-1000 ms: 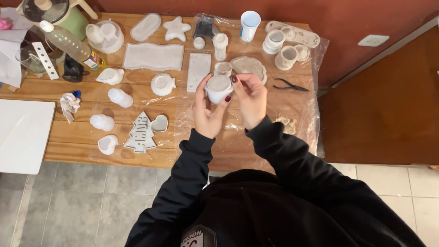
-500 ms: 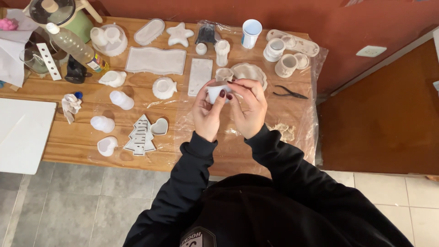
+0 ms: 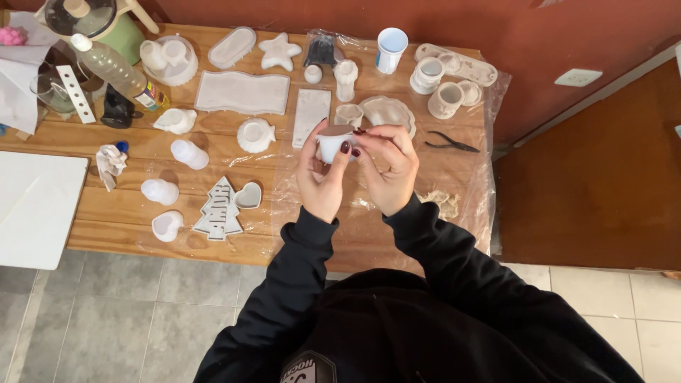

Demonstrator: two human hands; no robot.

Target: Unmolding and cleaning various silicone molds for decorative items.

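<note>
My left hand [image 3: 320, 177] grips a small white round mould cup [image 3: 333, 142], held just above the wooden table [image 3: 128, 213]. Its grey-brown filling faces up. My right hand [image 3: 389, 167] touches the cup's right rim with the fingertips, nails painted dark red. Both hands hover over a sheet of clear plastic wrap [image 3: 468, 191]. Just beyond the cup sit another small white cup [image 3: 349, 113] and a round scalloped white dish [image 3: 389, 112].
White moulds cover the table: a tree shape [image 3: 218, 210], heart [image 3: 248, 196], star [image 3: 279, 52], wavy tray [image 3: 242, 92], flat rectangle [image 3: 311, 115]. Black pliers [image 3: 451, 145] lie at right. A plastic bottle [image 3: 117, 71] and green pot [image 3: 99, 25] stand far left. A white board [image 3: 35, 209] lies left.
The cup has tilted and dropped slightly in my hands. My right fingers have shifted along its rim, from the top toward the right side.
</note>
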